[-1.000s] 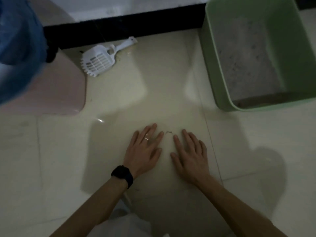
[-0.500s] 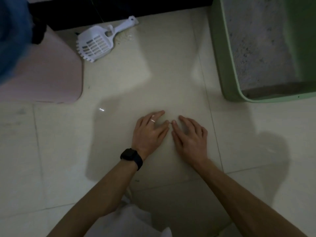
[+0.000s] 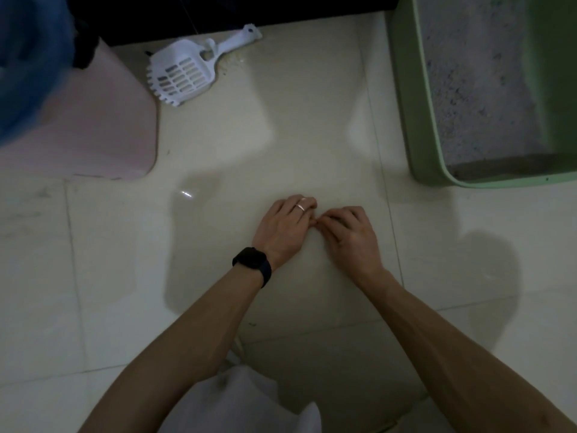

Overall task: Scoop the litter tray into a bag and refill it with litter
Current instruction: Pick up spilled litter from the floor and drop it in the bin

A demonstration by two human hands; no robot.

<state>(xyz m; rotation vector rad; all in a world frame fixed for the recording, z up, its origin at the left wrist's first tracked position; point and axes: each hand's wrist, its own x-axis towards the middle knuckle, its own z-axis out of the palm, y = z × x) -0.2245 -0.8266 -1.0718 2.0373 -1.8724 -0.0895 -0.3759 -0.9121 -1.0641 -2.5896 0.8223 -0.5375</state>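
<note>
The litter tray [image 3: 415,98] sits on the floor [image 3: 103,276] at the upper right, a green plastic tub with pale grey litter [image 3: 468,89] spread inside. It looks stiff and smooth-walled, and with litter in it probably weighty, so it is best gripped by its rolled rim. The white scoop [image 3: 184,73] lies near the dark skirting at the top, beside a pink bin [image 3: 103,135], slotted head toward the person; it should be light and rigid, and the slim handle pointing up and right is the natural place to take it. A blue bag-like shape [image 3: 28,57] shows blurred at the top left corner.

Both forearms reach forward over the tiles. The left hand [image 3: 285,226], with a ring and a dark watch [image 3: 252,265], and the right hand [image 3: 349,232] meet at curled fingertips, knuckles up. Whether they pinch anything I cannot tell; nothing shows between them.
</note>
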